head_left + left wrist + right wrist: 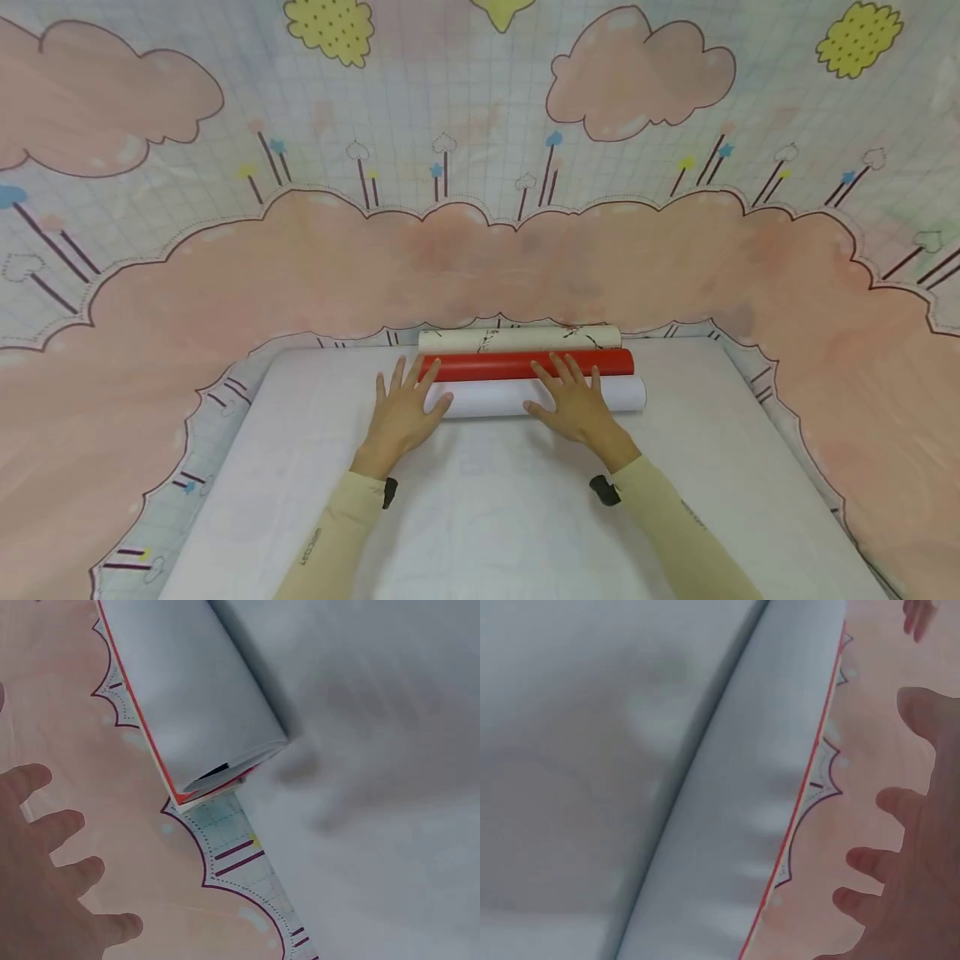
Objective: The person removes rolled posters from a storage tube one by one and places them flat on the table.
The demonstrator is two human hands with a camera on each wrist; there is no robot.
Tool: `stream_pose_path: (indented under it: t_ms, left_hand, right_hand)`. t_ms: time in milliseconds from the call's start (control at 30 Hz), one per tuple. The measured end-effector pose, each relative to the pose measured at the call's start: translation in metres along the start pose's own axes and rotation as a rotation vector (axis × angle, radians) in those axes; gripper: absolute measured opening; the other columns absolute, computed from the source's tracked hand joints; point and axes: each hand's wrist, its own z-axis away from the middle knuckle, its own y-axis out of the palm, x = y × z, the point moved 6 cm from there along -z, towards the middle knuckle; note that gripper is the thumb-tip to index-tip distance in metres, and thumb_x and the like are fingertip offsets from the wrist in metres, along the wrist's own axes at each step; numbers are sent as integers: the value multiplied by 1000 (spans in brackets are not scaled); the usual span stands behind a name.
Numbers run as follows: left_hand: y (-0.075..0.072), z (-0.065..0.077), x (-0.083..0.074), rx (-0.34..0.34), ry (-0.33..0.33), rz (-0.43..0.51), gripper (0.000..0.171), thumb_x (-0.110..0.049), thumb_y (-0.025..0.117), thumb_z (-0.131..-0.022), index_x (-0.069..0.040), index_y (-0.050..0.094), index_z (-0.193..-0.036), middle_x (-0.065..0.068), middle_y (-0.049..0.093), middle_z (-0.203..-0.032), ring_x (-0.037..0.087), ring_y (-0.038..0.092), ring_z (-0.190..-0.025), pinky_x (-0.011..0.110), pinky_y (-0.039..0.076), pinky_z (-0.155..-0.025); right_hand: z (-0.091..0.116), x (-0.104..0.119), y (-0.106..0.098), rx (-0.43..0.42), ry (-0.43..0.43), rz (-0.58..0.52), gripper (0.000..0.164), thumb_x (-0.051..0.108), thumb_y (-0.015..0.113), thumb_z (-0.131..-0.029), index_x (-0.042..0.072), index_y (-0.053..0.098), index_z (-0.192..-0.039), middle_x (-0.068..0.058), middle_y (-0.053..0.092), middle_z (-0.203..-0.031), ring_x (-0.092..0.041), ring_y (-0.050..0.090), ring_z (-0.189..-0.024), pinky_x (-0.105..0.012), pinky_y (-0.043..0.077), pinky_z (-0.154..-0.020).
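Observation:
Three rolls lie side by side at the far edge of the table: a white roll [487, 400] nearest me, a glossy red roll [487, 365] behind it, and a cream roll with dark markings [525, 337] at the back. My left hand [401, 412], fingers spread, overlaps the left ends of the white and red rolls in the head view. Over their right part is my right hand [577, 408], its fingers also spread. The left wrist view shows the white roll's layered end [236, 765]; in the right wrist view my right fingers [870, 862] appear beyond the rolls.
A white cloth or sheet covers the table [480, 517]. Behind and around it hangs or lies a patterned fabric [480, 267] with peach clouds and scalloped outlines. Dark straps [604, 490] show at both wrists beside the beige sleeves [675, 533].

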Motion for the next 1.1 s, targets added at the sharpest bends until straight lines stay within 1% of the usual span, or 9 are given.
stream_pose_path:
  t_ms: [133,233,500,633,767,900,1100]
  left_hand:
    - [5,0,4,8,1,-10,71,-57,48,-96,-22,31,-155,11,21,-164,39,11,-152,70,5,-117]
    - [9,0,5,14,2,-27,73,-57,51,-94,-20,33,-154,12,22,-164,40,15,-151,70,9,-117]
    - [20,-5,12,36,3,-36,79,-55,61,-90,-18,32,-154,14,26,-162,39,17,-150,69,14,-117]
    - [23,-7,17,15,24,-42,81,-52,67,-87,-15,36,-152,15,32,-158,39,23,-148,68,20,-115]
    - [25,-8,22,-4,42,-15,80,-46,72,-84,-12,40,-149,17,37,-154,40,29,-145,66,25,-114]
    - [28,-8,26,-4,52,20,79,-41,76,-83,-11,41,-148,18,38,-153,40,31,-144,63,28,-113]
    - [32,-7,31,-21,77,29,78,-33,81,-80,-8,45,-145,19,42,-150,39,35,-141,61,34,-110]
  right_hand:
    - [0,-2,6,8,8,3,78,62,53,-91,26,28,-156,-12,23,-163,-40,15,-151,-73,8,-114]
    - [0,-3,10,7,9,5,79,61,55,-90,26,29,-155,-12,24,-163,-40,16,-150,-73,8,-114]
    - [-1,-10,18,15,11,-7,79,58,59,-89,24,31,-155,-14,26,-161,-40,18,-149,-74,7,-114]
    - [-1,-15,23,24,17,0,81,56,61,-88,23,31,-155,-14,27,-160,-40,19,-149,-74,9,-113]
    - [-2,-21,26,16,20,12,82,52,66,-87,21,32,-154,-14,30,-159,-40,21,-148,-75,10,-113]
    - [-1,-29,27,1,29,2,82,47,71,-86,19,34,-153,-15,32,-157,-41,22,-147,-76,10,-112]
    - [1,-39,26,-6,41,-9,79,34,77,-83,18,38,-151,-17,36,-154,-42,26,-145,-76,10,-112]
